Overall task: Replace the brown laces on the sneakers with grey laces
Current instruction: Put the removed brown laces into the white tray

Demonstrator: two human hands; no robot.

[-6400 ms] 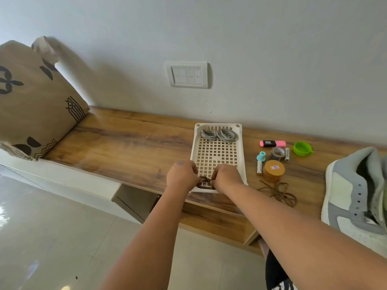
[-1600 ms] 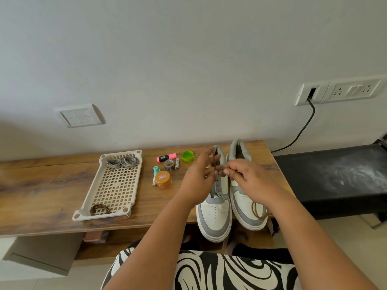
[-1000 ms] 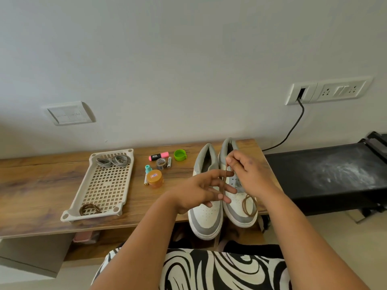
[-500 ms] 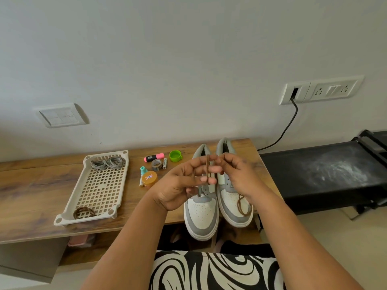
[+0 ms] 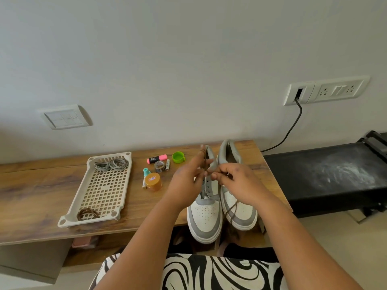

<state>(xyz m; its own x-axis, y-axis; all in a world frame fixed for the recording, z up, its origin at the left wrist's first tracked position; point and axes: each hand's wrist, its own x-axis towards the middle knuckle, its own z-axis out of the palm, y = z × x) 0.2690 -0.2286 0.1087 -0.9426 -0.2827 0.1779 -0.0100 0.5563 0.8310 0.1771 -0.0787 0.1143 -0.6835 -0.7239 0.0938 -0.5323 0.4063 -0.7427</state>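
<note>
The wooden shelf (image 5: 41, 191) spans the lower half of the frame. On it, centre-right, stand my two sneakers (image 5: 206, 214) side by side, toes toward me. At left lies a perforated tray (image 5: 125, 185): grey laces (image 5: 112, 164) at its far end, one coiled brown lace (image 5: 87, 213) at its near end. Above the sneakers, my left hand (image 5: 184, 185) and right hand (image 5: 238, 183) each pinch a second brown lace (image 5: 231, 210), which trails over the right sneaker's toe.

- sneakers (image 5: 205, 214): white-grey pair, side by side, toes toward viewer, lower centre
- brown lace (image 5: 232, 210): trailing over right shoe
- grey laces (image 5: 112, 164): coiled, tray's far end, centre left
</note>
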